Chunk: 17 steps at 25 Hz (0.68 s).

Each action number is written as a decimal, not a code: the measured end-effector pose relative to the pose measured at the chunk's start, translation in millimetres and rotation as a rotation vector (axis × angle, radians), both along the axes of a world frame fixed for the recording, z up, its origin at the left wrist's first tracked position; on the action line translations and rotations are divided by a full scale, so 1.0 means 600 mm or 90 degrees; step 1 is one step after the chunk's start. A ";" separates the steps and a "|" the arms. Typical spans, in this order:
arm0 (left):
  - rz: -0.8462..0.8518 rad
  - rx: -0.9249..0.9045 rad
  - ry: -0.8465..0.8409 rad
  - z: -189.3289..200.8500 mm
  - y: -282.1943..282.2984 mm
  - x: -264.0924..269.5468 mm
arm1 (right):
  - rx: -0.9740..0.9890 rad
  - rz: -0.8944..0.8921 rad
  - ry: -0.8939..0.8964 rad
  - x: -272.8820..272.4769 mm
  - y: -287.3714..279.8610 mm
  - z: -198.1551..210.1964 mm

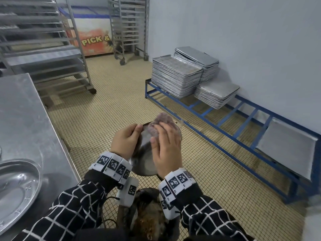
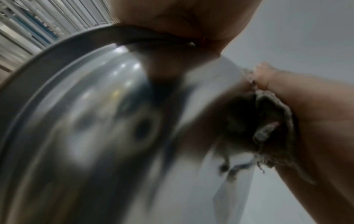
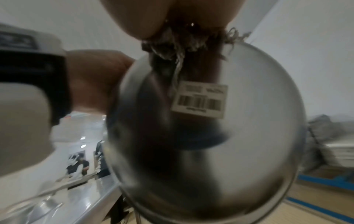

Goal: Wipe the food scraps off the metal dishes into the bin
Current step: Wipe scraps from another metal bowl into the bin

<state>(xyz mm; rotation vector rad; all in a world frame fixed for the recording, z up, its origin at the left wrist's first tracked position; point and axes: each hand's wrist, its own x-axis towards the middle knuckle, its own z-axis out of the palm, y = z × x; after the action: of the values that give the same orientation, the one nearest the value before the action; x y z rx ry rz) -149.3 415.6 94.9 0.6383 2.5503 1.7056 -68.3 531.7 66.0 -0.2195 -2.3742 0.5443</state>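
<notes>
The left hand [image 1: 125,141] grips the rim of a round metal dish [image 1: 144,164], thumb curled over the upper edge, and holds it tilted in the air above the bin [image 1: 149,221]. The right hand [image 1: 167,150] presses a grey, frayed cloth [image 1: 160,125] against the dish's inner face near the top edge, fingers and thumb closed round the cloth. The right wrist view shows a barcode sticker [image 3: 200,99] on the dish's inner surface, just below the cloth's loose threads. The bin stands on the tiled floor [image 1: 107,108] directly below the dish; its contents look brown and crumbly, though the arms hide most of it and the matter cannot be identified. A second, larger metal dish [image 1: 17,190] lies on the steel table [image 1: 22,115] at the person's left, well apart from the held one. Both wrists carry white bands printed with black-and-white markers, over checked sleeves. Against the far wall, stacks of baking trays [image 1: 175,77] rest on a blue frame [image 1: 225,115]. Wheeled tray racks [image 1: 128,26] stand beyond.
</notes>
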 end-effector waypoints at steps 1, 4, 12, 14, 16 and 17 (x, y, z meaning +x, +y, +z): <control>0.007 0.013 -0.008 0.002 -0.004 0.001 | -0.087 -0.021 0.014 -0.001 0.010 0.000; 0.040 0.054 -0.044 0.005 -0.015 -0.001 | -0.432 -0.064 0.005 -0.001 0.053 -0.008; -0.003 -0.037 0.016 0.003 -0.001 0.005 | -0.021 -0.029 -0.003 -0.012 0.004 0.006; 0.003 0.002 -0.009 0.002 0.001 0.008 | 0.009 -0.066 0.011 -0.018 0.007 0.010; 0.013 0.024 -0.042 -0.001 0.000 0.010 | -0.102 -0.107 0.012 -0.019 0.017 0.004; 0.017 0.031 -0.055 -0.004 -0.002 0.010 | -0.211 -0.122 0.008 -0.018 0.025 -0.003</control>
<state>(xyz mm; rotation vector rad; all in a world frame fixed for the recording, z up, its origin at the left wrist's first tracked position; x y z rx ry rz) -143.2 414.7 92.6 0.5234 2.4776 1.7676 -78.9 546.9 64.1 -0.5836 -2.2077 0.8403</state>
